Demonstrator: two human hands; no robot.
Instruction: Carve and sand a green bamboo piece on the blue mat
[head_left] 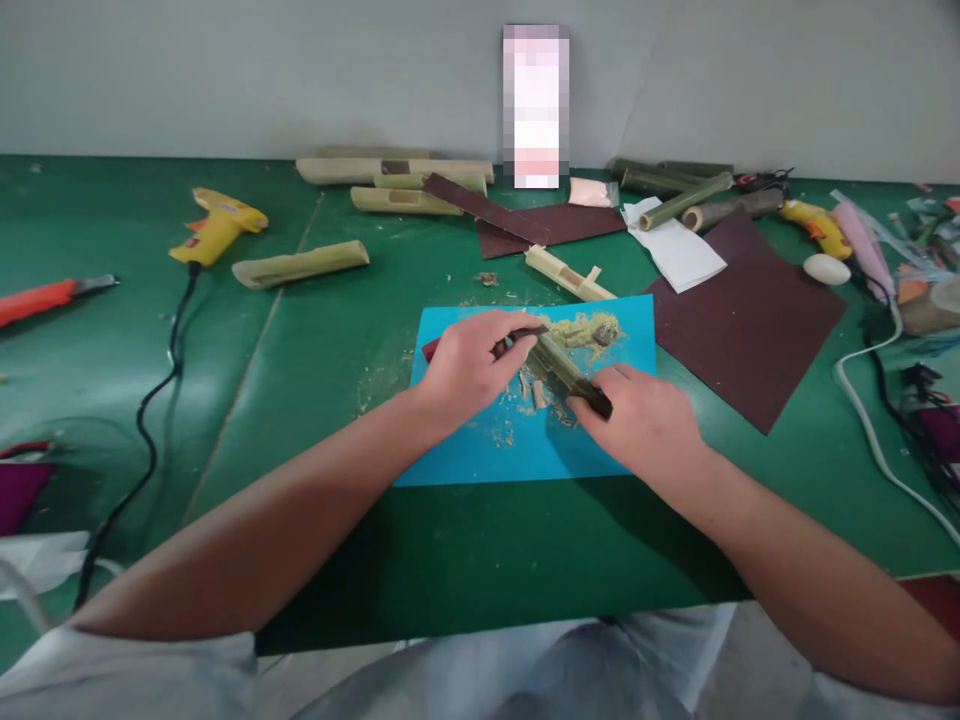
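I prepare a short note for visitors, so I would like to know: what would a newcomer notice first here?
Probably the bright blue sheet near the middle, where the right hand holds bamboo and the left hand, at its far end, pinches a dark piece. Next, the pixelated panel, upright at the back before the grey wall. Then perhaps the yellow glue gun on the left of the table.

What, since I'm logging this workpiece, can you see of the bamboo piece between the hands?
The bamboo piece is long and narrow, streaked green along its length, with a darker end by the right hand. It looks like natural bamboo. It slants over the blue sheet, its far end by the left hand, which pinches a dark brown strip there; the right hand grips its near end. Whether the piece rests on the sheet is unclear.
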